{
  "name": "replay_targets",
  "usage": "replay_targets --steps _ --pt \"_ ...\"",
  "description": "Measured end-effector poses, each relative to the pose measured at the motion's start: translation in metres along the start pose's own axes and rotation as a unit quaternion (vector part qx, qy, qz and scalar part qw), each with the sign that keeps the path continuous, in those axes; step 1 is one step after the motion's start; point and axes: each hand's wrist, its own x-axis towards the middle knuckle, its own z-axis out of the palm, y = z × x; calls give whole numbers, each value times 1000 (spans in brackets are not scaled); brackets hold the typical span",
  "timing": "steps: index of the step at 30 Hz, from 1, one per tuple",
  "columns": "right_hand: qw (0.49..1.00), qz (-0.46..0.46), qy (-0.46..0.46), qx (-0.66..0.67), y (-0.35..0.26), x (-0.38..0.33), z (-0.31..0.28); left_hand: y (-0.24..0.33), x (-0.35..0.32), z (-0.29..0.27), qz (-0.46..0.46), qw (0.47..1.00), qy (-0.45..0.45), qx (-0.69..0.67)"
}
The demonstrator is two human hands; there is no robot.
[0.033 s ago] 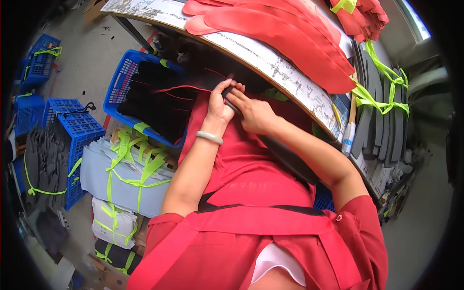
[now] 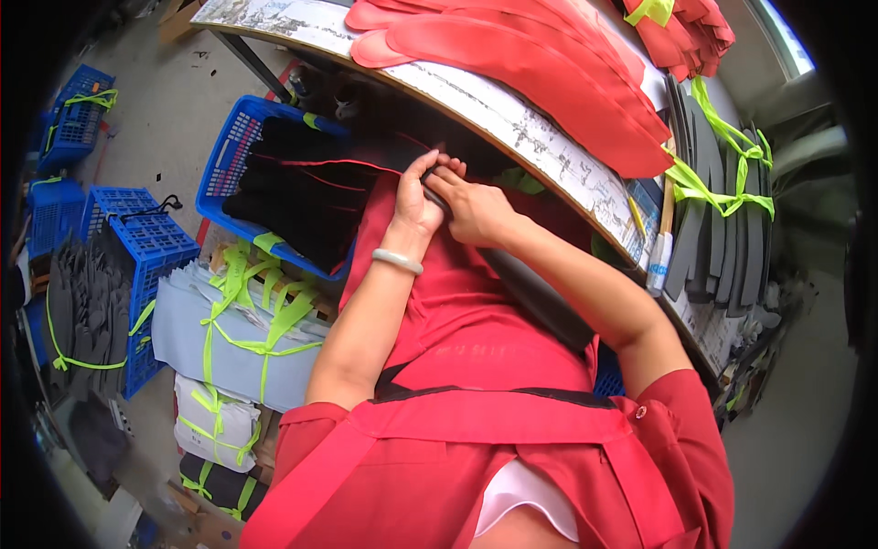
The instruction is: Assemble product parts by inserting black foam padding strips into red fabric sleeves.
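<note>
Pale grey tied bundle (image 2: 229, 339) by blue crate (image 2: 128, 247), white bundle (image 2: 215, 423) below

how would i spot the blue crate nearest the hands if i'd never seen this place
Start at the long worktable piled with red shoe-shaped pieces. Just below its edge, left of the left hand and right hand, sits the blue crate. Unlike the other blue crates further left, it is heaped with flat black pieces edged in red.

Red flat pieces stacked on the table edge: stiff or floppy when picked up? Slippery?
Likely flexible: the red flat pieces look thin and sheet-like. Probably light for their size. They lie overlapped and unbundled near the table edge, so a push might slide the top ones off.
</note>
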Motion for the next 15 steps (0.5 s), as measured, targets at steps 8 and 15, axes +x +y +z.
replay_targets --steps 8,15 --pt "998 15 53 20 -7 -25 20 1 -16 1 17 999 -11 35" --pt "997 42 44 49 -30 -30 12 8 -24 3 -36 999 -23 -21"
